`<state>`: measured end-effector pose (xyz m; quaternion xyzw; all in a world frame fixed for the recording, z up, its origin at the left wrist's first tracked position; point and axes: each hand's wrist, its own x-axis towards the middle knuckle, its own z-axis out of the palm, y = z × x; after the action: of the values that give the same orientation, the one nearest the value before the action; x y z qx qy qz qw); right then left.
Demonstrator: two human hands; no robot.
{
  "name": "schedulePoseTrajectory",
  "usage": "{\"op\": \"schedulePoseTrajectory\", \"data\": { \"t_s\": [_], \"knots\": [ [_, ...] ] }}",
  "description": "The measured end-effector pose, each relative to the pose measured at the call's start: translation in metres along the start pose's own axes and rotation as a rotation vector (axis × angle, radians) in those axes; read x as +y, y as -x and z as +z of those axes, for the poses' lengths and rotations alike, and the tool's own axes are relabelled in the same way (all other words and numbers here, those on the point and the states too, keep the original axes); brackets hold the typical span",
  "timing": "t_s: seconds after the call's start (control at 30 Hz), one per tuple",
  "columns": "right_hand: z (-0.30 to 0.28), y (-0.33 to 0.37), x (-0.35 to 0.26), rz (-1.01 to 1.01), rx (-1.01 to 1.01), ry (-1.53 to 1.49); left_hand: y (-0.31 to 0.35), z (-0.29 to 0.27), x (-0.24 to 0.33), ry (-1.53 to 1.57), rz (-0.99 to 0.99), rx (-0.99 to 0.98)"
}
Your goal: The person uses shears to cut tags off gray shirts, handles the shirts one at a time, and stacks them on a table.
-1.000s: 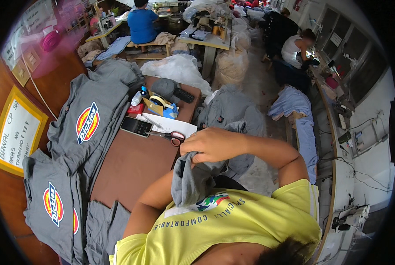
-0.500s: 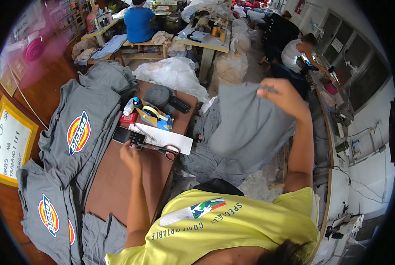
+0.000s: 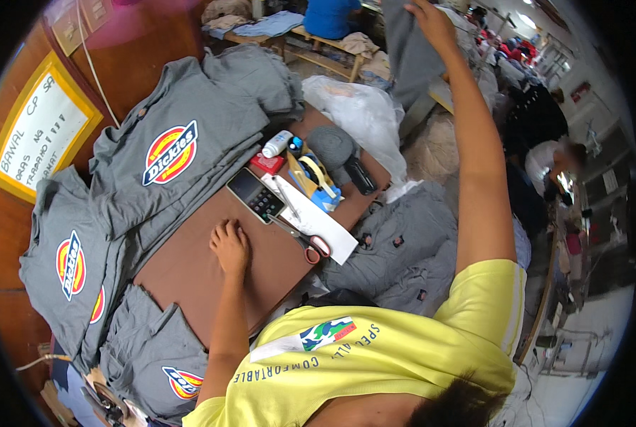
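My left hand [image 3: 230, 247] rests on the brown tabletop [image 3: 211, 285], fingers apart and holding nothing. Close by it lie a dark phone [image 3: 255, 195] and a pair of scissors [image 3: 311, 248] with reddish handles. Far forward and up, at the top of the view, my right hand [image 3: 432, 25] grips a grey cloth [image 3: 412, 67] that hangs from its fingers. Part of that cloth is cut off by the picture's edge, so its kind cannot be told. Grey shirts [image 3: 172, 142] with a colourful printed badge are laid in piles along the left side.
On the table are a white paper strip [image 3: 335, 235], a tape dispenser [image 3: 316, 181], a grey roll [image 3: 332, 146], a white bottle [image 3: 276, 144] and a red box [image 3: 266, 163]. Grey garments [image 3: 410, 235] heap at the right. Behind lies clear plastic [image 3: 353, 107]; a person in blue [image 3: 330, 18] sits beyond.
My right hand has swung the grey cloth up and farther forward. My left hand has left the phone's edge for the bare tabletop. The view has turned.
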<state>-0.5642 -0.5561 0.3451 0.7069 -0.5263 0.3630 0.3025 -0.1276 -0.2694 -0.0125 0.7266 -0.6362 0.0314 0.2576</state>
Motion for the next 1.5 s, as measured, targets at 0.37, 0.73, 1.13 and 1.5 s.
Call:
{"op": "schedulePoseTrajectory", "data": {
  "t_s": [0.37, 0.73, 1.13, 1.5],
  "knots": [
    [0.227, 0.077, -0.185, -0.182, -0.619, -0.695, -0.013, 0.002, 0.006, 0.026, -0.011, -0.018],
    [0.058, 0.264, -0.011, 0.555, -0.381, -1.021, -0.005, 0.016, -0.010, -0.176, 0.016, -0.026],
    [-0.223, 0.724, -0.099, 2.392, -0.393, -0.505, -0.002, 0.035, -0.022, -0.311, 0.081, 0.014],
    [-0.222, 0.722, -0.162, 2.406, 0.082, -0.643, 0.004, 0.040, -0.030, -0.246, 0.152, 0.035]
  ]
}}
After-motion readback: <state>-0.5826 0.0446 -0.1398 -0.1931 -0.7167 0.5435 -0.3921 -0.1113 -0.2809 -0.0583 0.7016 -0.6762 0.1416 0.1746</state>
